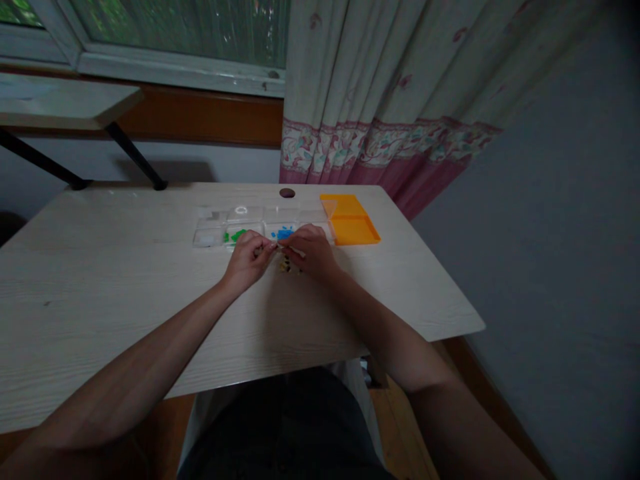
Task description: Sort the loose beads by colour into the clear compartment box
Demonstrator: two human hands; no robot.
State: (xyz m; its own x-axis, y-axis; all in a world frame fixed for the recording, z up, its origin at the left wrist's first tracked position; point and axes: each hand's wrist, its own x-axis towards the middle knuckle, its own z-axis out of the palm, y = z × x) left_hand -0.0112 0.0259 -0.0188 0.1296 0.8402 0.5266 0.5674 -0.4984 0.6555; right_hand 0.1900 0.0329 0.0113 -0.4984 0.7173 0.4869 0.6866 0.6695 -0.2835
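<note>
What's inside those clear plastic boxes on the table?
The clear plastic boxes hold green pieces and, farther right, blue pieces. The left hand and right hand cover parts of them, so I can't tell what's hidden there.

Tabletop (125, 287): broad room to pass left of the left hand (247, 259); less room right of the right hand (315, 253).
Transparent compartment box (207, 238): bars the way just beyond both hands.
Orange plastic case (355, 231): blocks the far right.
Small dark-and-yellowish pieces (285, 265): obstruct the near side, between the hands.
</note>
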